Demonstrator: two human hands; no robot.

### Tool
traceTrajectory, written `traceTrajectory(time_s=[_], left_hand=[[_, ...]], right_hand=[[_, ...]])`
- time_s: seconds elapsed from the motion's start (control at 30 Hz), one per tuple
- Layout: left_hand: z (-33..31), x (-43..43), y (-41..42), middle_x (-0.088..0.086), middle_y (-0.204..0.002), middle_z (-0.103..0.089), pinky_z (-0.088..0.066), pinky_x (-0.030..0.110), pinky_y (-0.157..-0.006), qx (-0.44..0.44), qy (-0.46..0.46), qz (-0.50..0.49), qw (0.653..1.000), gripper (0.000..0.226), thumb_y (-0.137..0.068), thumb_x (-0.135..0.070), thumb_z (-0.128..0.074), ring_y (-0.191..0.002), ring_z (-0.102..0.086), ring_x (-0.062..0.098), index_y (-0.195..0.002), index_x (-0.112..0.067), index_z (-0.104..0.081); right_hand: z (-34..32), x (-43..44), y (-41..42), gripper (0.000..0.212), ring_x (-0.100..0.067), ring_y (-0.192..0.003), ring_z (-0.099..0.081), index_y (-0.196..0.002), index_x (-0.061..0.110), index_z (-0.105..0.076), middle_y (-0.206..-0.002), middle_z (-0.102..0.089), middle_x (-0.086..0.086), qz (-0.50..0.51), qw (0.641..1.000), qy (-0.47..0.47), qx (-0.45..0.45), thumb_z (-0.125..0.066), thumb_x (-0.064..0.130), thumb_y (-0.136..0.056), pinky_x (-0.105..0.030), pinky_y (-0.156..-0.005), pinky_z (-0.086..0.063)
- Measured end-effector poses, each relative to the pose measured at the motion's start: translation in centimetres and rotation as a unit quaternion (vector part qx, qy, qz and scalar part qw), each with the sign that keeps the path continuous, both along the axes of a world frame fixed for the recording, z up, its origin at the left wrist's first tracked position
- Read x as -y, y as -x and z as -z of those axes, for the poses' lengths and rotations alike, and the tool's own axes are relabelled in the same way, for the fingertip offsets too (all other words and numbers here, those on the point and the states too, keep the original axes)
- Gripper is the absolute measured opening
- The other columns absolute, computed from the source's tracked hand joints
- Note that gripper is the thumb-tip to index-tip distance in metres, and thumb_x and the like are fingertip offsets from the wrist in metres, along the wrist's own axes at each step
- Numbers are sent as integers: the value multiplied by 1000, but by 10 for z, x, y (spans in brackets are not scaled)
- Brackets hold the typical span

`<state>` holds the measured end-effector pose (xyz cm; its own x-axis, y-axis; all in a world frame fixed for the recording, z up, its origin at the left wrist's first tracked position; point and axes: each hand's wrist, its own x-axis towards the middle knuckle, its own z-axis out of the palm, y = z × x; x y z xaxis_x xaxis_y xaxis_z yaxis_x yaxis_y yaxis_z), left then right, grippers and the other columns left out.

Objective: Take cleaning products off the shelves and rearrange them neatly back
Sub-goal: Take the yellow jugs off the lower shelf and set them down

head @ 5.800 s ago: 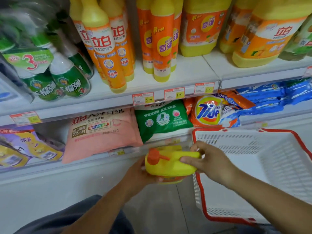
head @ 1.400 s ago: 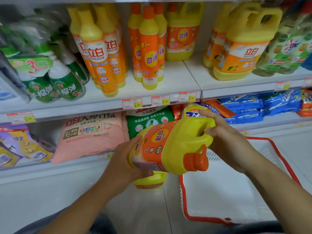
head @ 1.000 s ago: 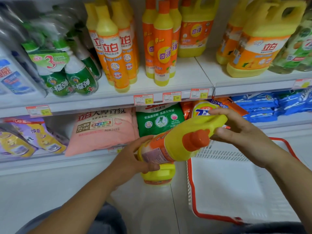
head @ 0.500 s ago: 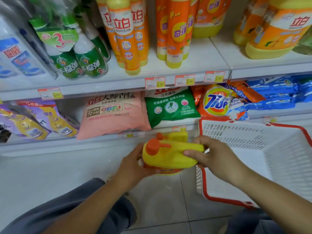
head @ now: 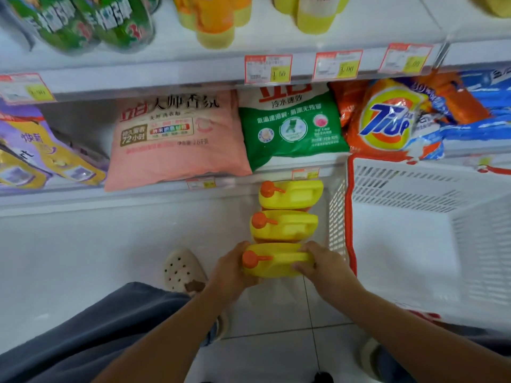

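a white plastic basket with a red rim (head: pixel 350 217) stands on the tiled floor (head: pixel 83 258), below the lower shelf; its slatted walls and pale bottom show, and its right side is cut off. just left of it three yellow detergent jugs with orange caps stand in a row running away from the person: the far jug (head: pixel 293 193), the middle jug (head: pixel 284 225) and the nearest jug (head: pixel 273 265). the left hand (head: pixel 229 272) wraps the nearest jug at its cap end and the right hand (head: pixel 322 265) curls over its handle end. seen from above, the jugs' labels are hidden. on the lower shelf lie a pink bag (head: pixel 171 139), a green bag (head: pixel 290 128) and a tide bag (head: pixel 387 120). the bottles on the upper shelf (head: pixel 215 23) are cut off and blurred.
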<state>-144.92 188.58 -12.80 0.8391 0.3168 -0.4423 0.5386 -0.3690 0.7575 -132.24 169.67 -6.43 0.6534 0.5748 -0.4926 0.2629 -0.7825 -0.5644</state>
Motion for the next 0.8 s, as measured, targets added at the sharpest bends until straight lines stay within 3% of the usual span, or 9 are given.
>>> traceTrajectory(time_s=[0.07,0.13,0.27,0.4,0.47,0.57,0.63,0.7,0.8], left_hand=[[7,1,-5,-9,-117,-67,-50,25,-88,4,-9,-1,1000,67,-70,-28,-87,-105,-63,11,-128,-28,-54],[5,0,-10,-7,-121,-67,-50,29,-91,11,-12,-14,1000,72,-69,-25,-88,-107,-63,12,-133,-26,-53],[-2,1,-13,-6,-122,-61,-49,14,-86,-23,5,-4,1000,73,-71,-15,-87,-110,-61,16,-135,-19,-51],[-37,1,-19,-5,-118,-65,-51,32,-90,-22,-29,43,998,64,-67,-29,-80,-107,-63,17,-126,-20,-58],[-63,2,-22,-15,-110,-58,-44,18,-83,-12,-46,53,997,49,-79,-16,-74,-102,-56,5,-124,-27,-56],[-99,5,-27,-4,-124,-57,-33,11,-88,52,-127,61,989,47,-84,-28,-55,-115,-54,13,-130,-34,-49],[-124,4,-45,-7,-130,-55,-31,12,-94,96,-159,72,980,52,-82,-39,-47,-120,-51,12,-133,-31,-52],[-159,4,-76,-14,-133,-52,-31,12,-97,148,-197,60,967,46,-89,-35,-54,-122,-47,5,-135,-31,-52],[-213,3,-135,-19,-133,-48,-24,8,-99,248,-274,40,928,45,-93,-29,-62,-126,-42,2,-137,-30,-52]], right_hand=[[10,-1,-3,33,-29,-104,-62,-125,17,-53,-112,-66,-11,2,1000,28,-6,-60,31,-96,-29,-72,-35],[14,-2,-6,32,-30,-103,-62,-125,16,-54,-111,-66,-13,15,1000,26,-3,-59,30,-97,-29,-70,-33],[16,1,-5,35,-31,-105,-62,-128,15,-54,-114,-66,-14,17,1000,20,-17,-60,30,-96,-30,-74,-37],[-1,10,-5,44,-26,-109,-63,-138,22,-51,-118,-66,-9,51,997,-1,-54,-62,29,-96,-27,-82,-44],[-19,14,-12,38,-20,-101,-66,-132,23,-55,-109,-68,-4,86,994,-52,-45,-63,26,-95,-21,-78,-42],[-61,20,-33,19,-13,-83,-67,-108,35,-61,-89,-71,5,142,979,-150,6,-63,21,-95,-20,-71,-44],[-93,26,-53,23,-10,-81,-68,-98,44,-59,-84,-73,8,173,962,-205,46,-61,21,-96,-21,-75,-50],[-123,32,-74,20,-8,-83,-70,-102,45,-59,-87,-74,8,201,942,-255,91,-59,26,-97,-26,-77,-54],[-167,38,-112,26,0,-87,-68,-112,38,-59,-95,-72,10,218,906,-327,156,-62,18,-95,-11,-71,-49]])
